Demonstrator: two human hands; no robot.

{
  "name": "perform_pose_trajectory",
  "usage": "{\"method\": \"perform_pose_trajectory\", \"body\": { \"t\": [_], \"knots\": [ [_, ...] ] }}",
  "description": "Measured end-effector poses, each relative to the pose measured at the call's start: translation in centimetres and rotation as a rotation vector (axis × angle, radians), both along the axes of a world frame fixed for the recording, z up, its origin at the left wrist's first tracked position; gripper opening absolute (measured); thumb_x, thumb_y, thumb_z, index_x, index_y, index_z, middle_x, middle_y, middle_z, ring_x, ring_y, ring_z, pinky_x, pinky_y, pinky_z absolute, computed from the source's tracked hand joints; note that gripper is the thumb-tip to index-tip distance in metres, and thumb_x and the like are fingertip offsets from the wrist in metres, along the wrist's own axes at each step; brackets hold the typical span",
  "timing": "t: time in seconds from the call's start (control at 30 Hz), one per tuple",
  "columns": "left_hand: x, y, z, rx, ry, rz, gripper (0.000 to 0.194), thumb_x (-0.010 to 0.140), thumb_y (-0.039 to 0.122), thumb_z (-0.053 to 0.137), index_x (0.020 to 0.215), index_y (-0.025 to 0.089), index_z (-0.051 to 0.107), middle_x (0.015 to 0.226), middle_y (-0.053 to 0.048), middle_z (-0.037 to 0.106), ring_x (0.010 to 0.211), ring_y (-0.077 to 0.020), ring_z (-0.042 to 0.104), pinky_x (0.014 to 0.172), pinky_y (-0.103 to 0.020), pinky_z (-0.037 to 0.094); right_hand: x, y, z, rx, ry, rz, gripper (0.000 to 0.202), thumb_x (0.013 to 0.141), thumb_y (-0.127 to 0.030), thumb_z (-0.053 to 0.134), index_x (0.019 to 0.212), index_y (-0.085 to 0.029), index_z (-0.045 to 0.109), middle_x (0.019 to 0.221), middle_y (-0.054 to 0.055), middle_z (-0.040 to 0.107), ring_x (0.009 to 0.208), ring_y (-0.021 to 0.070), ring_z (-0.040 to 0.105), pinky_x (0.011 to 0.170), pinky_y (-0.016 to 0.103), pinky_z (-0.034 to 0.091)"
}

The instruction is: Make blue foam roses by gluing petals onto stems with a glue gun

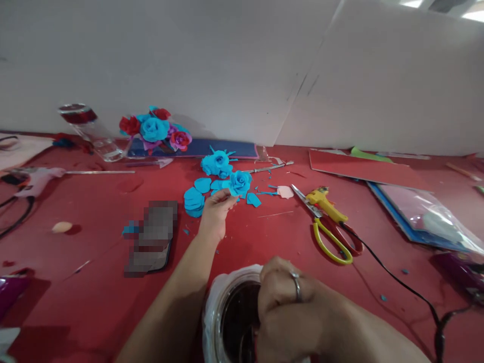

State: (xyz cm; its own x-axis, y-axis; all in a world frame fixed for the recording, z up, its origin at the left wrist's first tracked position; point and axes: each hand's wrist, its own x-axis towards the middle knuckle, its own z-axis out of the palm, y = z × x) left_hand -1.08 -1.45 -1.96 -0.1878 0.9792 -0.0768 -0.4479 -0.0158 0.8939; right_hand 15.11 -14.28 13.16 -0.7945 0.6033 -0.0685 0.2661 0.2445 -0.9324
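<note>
Between the thumb and fingers of my left hand (215, 214) is a blue paper rose (239, 183), held above the red table. My right hand (289, 305), with a ring on one finger, is closed over the right side of a round clear container (214, 312) at the bottom edge. The container looks dark inside, and whatever those fingers hold is hidden. Blue paper petals (194, 199) lie just left of the rose. Behind it sits a cluster of finished blue paper flowers (218, 163).
Right of centre lie scissors (325, 242) and a yellow glue gun (327, 204) with a trailing black cord. A blurred-out phone-like object (157, 232) rests left of my forearm. Farther back stand a multicoloured flower bunch (155, 128) and a tilted clear bottle (94, 133). Coloured sheets (363, 169) lie right.
</note>
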Motion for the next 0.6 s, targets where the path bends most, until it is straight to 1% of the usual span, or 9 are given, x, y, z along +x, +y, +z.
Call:
{"method": "perform_pose_trajectory", "body": {
  "t": [0.13,0.2,0.3,0.4,0.47,0.5,0.6],
  "knots": [
    [0.0,-0.1,0.3,0.017,-0.008,0.016,0.015,0.058,0.024,0.08,0.07,0.019,0.073,0.061,0.002,0.061,0.057,-0.008,0.047,0.058,-0.023,0.036,-0.1,0.1,0.1,0.02,0.048,0.037,0.017,0.082,-0.015,0.066,0.068,-0.02,0.059,0.083,-0.005,0.065,0.069,0.0051,0.058,0.064,0.012,0.046],
    [0.0,-0.1,0.4,0.025,-0.013,0.009,0.013,0.059,0.023,0.079,0.069,0.019,0.073,0.061,0.002,0.061,0.057,-0.0077,0.046,0.058,-0.023,0.036,0.0,0.0,-0.1,0.028,0.049,0.017,0.015,0.084,-0.017,0.064,0.07,-0.021,0.061,0.085,-0.003,0.066,0.067,0.0055,0.059,0.063,0.013,0.046],
    [-0.1,-0.2,0.5,0.03,-0.002,-0.015,0.013,0.06,0.024,0.078,0.071,0.019,0.073,0.063,0.001,0.062,0.058,-0.0076,0.047,0.057,-0.023,0.035,0.6,-0.1,-0.3,0.082,0.032,-0.033,0.011,0.085,-0.02,0.064,0.075,-0.023,0.068,0.083,-0.001,0.067,0.067,0.0081,0.061,0.065,0.016,0.048],
    [0.0,-0.1,0.5,0.03,0.011,-0.023,0.013,0.06,0.023,0.078,0.072,0.019,0.074,0.064,0.001,0.063,0.058,-0.0078,0.047,0.057,-0.023,0.035,1.4,0.3,-0.2,0.15,0.09,-0.051,0.005,0.081,-0.027,0.068,0.078,-0.026,0.072,0.073,0.0,0.067,0.067,0.0122,0.062,0.064,0.02,0.05],
    [-0.1,0.0,0.4,0.019,0.005,-0.023,0.013,0.057,0.022,0.079,0.069,0.019,0.073,0.062,0.002,0.062,0.058,-0.008,0.047,0.057,-0.023,0.036,1.9,0.8,-0.1,0.184,0.18,-0.135,0.006,0.079,-0.032,0.07,0.079,-0.027,0.073,0.069,0.001,0.067,0.065,0.0147,0.061,0.063,0.024,0.051],
    [-0.1,0.0,0.4,0.015,-0.005,-0.028,0.014,0.055,0.021,0.08,0.067,0.019,0.072,0.061,0.002,0.062,0.058,-0.0082,0.048,0.058,-0.023,0.037,2.0,1.2,-0.1,0.193,0.225,-0.206,0.008,0.08,-0.034,0.07,0.078,-0.027,0.073,0.068,0.002,0.066,0.064,0.015,0.061,0.061,0.026,0.051],
    [-0.3,0.1,0.5,0.028,-0.045,-0.064,0.018,0.05,0.02,0.082,0.063,0.019,0.071,0.063,0.002,0.065,0.061,-0.0099,0.052,0.064,-0.025,0.041,2.4,3.1,-1.1,0.162,0.259,-0.486,0.017,0.086,-0.035,0.062,0.076,-0.024,0.071,0.062,0.001,0.063,0.054,0.0114,0.054,0.05,0.024,0.045]
  ]
}}
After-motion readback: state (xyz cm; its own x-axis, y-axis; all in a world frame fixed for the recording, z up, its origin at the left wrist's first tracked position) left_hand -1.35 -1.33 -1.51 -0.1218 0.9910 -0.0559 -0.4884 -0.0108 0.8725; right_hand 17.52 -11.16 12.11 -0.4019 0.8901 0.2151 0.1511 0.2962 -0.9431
